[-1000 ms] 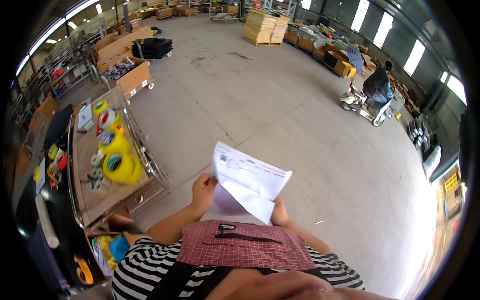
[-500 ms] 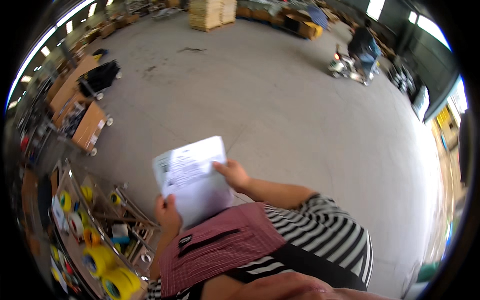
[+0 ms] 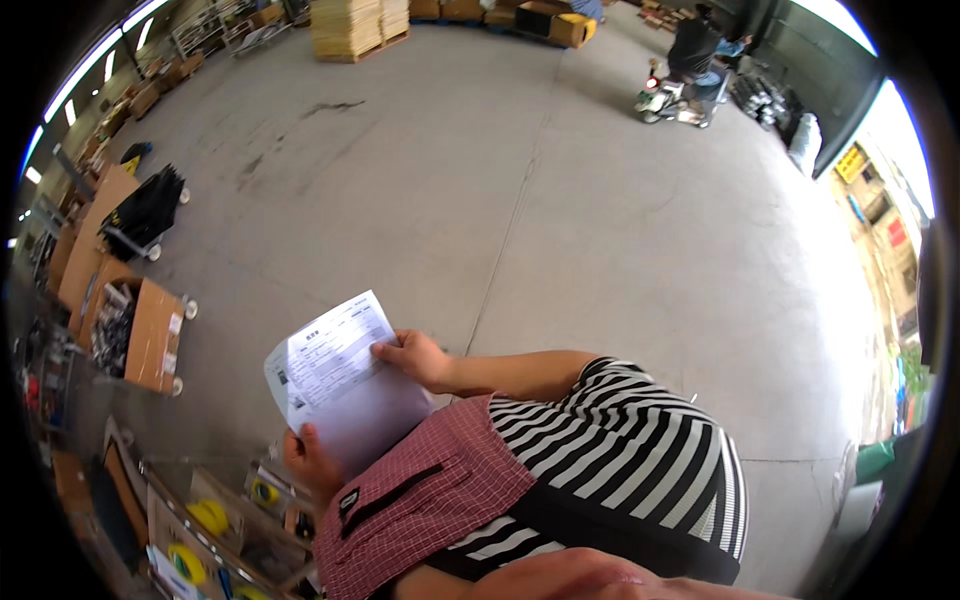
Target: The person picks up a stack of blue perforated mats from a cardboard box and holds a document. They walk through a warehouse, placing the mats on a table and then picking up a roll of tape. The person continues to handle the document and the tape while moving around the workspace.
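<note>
Between my two hands is a stack of white printed paper sheets [image 3: 345,385], held in front of my red checked apron. The upper part bears printed lines, while the lower part lies in shade. My left hand [image 3: 312,462] grips the lower left edge, its thumb on top. On the upper right edge, my right hand [image 3: 415,358] pinches the sheets with the thumb over the print. The fingers under the paper are hidden in both hands.
A cart [image 3: 215,530] with yellow tape rolls stands close at my lower left. Farther left is a wheeled cardboard box [image 3: 155,335] beside a black-covered trolley [image 3: 145,212]. A wooden stack [image 3: 345,28] stands far ahead. Another person [image 3: 692,50] sits on a scooter [image 3: 665,98] at far right.
My view has swung, so the tape cart sits lower and the scooter appears higher and farther left. The paper has shifted down and left in view, still held by both hands.
</note>
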Demonstrator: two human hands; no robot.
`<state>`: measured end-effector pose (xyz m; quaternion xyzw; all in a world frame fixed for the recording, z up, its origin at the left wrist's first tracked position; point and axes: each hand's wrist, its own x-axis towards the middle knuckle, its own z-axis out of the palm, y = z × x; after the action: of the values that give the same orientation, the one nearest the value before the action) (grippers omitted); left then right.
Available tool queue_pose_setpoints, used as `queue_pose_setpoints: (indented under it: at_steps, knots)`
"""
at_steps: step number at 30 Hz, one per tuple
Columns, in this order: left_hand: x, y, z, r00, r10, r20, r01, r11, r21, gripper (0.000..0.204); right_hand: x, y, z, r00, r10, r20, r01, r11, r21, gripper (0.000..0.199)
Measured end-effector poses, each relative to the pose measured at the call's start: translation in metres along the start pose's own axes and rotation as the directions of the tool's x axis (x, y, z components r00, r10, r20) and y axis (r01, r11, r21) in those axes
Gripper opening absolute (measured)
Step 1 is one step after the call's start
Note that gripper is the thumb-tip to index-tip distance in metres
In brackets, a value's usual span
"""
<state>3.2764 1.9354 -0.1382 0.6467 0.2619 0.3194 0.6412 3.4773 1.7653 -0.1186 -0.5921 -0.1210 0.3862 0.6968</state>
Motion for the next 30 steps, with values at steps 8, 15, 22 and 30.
queue_pose_setpoints:
  at_steps: [8,15,22,30]
  knots:
    - [0.028,0.002,0.018,0.976,0.208,0.069,-0.208,0.978,-0.007,0.016,-0.018,0.018,-0.025,0.994,-0.093,0.063,0.088,0.993,0.076,0.034]
    - [-0.005,0.008,0.031,0.978,0.116,-0.174,-0.126,0.991,-0.043,0.014,0.026,0.007,-0.041,0.938,0.062,0.341,-0.042,0.997,-0.065,0.03]
    - [-0.069,0.044,0.037,0.8,0.069,-0.597,-0.034,0.997,0.07,0.017,0.085,-0.032,0.017,0.73,0.222,0.646,0.011,0.942,-0.336,0.024]
    - [-0.062,0.0,-0.023,0.779,-0.045,-0.626,0.11,0.992,0.065,0.017,0.129,0.023,0.081,0.681,0.165,0.714,-0.009,0.976,-0.217,0.024]
